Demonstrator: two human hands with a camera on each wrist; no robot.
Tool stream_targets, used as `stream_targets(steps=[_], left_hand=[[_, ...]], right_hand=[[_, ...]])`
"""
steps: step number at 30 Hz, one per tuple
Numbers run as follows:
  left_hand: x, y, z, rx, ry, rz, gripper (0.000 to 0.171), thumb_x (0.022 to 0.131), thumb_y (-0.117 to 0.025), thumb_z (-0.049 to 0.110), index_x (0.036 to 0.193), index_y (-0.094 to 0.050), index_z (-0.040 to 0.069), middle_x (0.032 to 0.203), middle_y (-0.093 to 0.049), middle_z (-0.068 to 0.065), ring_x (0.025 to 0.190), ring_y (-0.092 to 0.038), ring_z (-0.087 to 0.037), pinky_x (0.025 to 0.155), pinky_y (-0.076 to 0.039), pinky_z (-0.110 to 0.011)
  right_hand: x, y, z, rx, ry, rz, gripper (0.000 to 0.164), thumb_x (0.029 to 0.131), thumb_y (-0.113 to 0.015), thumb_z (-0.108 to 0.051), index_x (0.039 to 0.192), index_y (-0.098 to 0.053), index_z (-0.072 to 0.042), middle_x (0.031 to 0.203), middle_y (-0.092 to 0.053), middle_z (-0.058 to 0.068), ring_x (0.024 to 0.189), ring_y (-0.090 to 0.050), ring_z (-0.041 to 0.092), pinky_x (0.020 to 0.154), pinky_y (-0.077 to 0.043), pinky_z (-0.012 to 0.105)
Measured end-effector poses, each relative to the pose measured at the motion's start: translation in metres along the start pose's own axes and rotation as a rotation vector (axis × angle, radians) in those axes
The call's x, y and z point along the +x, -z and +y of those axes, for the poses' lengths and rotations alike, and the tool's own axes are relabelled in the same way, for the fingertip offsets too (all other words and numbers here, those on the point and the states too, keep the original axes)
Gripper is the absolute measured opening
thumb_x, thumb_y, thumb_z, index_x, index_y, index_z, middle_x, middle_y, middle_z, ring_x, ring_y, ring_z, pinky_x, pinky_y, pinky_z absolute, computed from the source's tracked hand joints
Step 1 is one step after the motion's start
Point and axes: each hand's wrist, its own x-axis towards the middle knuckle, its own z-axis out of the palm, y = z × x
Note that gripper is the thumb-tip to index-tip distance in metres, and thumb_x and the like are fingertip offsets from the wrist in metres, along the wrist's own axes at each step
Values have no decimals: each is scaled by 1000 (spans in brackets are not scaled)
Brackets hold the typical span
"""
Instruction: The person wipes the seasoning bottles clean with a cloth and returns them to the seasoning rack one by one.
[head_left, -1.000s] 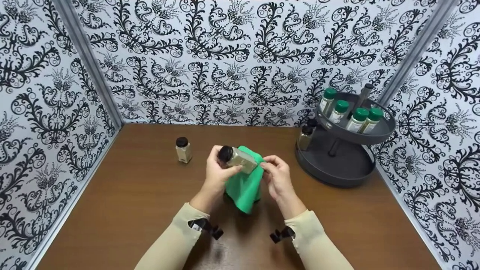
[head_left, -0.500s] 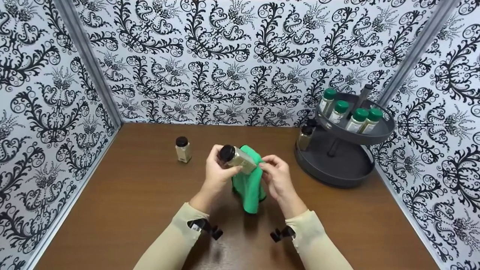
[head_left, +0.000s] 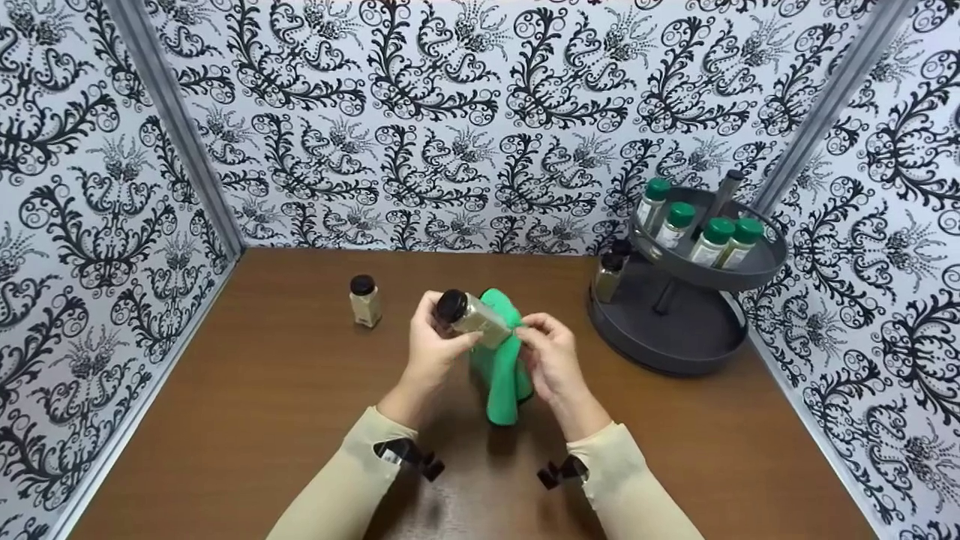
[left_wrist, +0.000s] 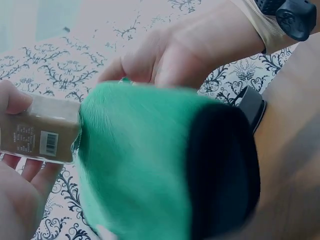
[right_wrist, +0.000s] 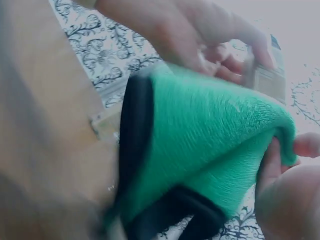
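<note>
My left hand (head_left: 431, 352) grips a clear spice jar (head_left: 486, 322) with a black lid. The jar is tilted, lid toward the upper left, and brownish contents and a barcode label show in the left wrist view. A green cloth (head_left: 502, 386) with a dark edge hangs by the jar's base. Between thumb and fingers my right hand (head_left: 553, 356) pinches the cloth's upper part against the base end of the jar. In the right wrist view the folded cloth (right_wrist: 205, 120) hides part of the jar.
Another black-lidded spice jar (head_left: 365, 301) stands upright on the brown table (head_left: 285, 420), left of the hands. At right is a dark two-tier rack (head_left: 675, 364). Several green-lidded jars (head_left: 712, 241) occupy its upper tier, and black-lidded jars (head_left: 609, 277) its lower one. Patterned walls enclose the table.
The hanging part of the cloth has swung to the right and looks narrower. Both hands stay nearly in place, still holding the jar and the cloth.
</note>
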Motion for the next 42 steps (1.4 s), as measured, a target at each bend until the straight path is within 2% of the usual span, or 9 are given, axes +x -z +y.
stream_targets(steps=[4,10,12,17,20,27,34,40,42], left_hand=[[-1,-1,0,-26,19,8,50,66,-77,-14,105,-56,9,105,-74,4,96,-69,-10,83,-58,-24],[-1,-1,-1,5,-6,-18,51,66,-78,-14,106,-56,8,106,-73,4,96,-68,-10,83,-57,-23],[-1,0,-2,1,-14,-20,51,66,-78,-16,106,-56,8,107,-73,4,97,-68,-10,84,-57,-23],[-2,3,-3,-21,3,1,53,65,-77,-18,104,-56,10,106,-74,4,95,-69,-10,82,-57,-23],[-3,3,-3,-5,12,0,52,66,-78,-17,105,-57,10,107,-74,3,96,-69,-11,82,-57,-24],[-5,1,-3,37,13,-21,51,68,-81,-13,107,-55,7,107,-69,2,97,-66,-11,81,-57,-24],[-5,-1,-4,10,22,20,53,64,-79,-16,104,-55,9,104,-71,2,94,-66,-11,82,-55,-23],[-3,-2,-5,53,-8,-17,52,65,-80,-15,105,-55,6,105,-70,4,95,-66,-9,80,-57,-23],[-2,-2,-5,59,-24,-16,52,65,-80,-15,105,-55,4,105,-71,4,95,-66,-9,81,-57,-22]], right_hand=[[-1,0,1,-76,-80,-60,23,90,-60,12,87,-67,-10,84,-66,1,72,-69,10,67,-58,24],[2,1,-5,21,34,37,25,91,-60,13,87,-68,-10,82,-65,0,68,-67,8,63,-57,22],[2,0,-3,15,35,51,26,92,-59,13,86,-68,-11,81,-65,-1,68,-66,8,62,-56,21],[3,-5,7,-79,-72,-8,24,92,-55,11,88,-66,-10,83,-64,1,73,-66,10,67,-57,23],[4,-5,8,-85,-110,-16,23,91,-54,11,88,-64,-9,83,-65,1,73,-67,10,69,-58,24],[7,0,-2,-19,-22,61,23,91,-59,11,86,-66,-10,79,-64,0,70,-66,10,67,-57,25],[3,2,3,-131,-138,-85,24,91,-56,12,87,-65,-10,81,-67,0,73,-68,9,69,-59,25],[4,6,-10,-55,-42,25,23,90,-61,14,85,-67,-8,79,-66,1,69,-69,10,66,-59,25],[3,5,-11,-50,-24,29,23,90,-60,13,86,-66,-9,78,-64,1,68,-68,9,64,-58,24]])
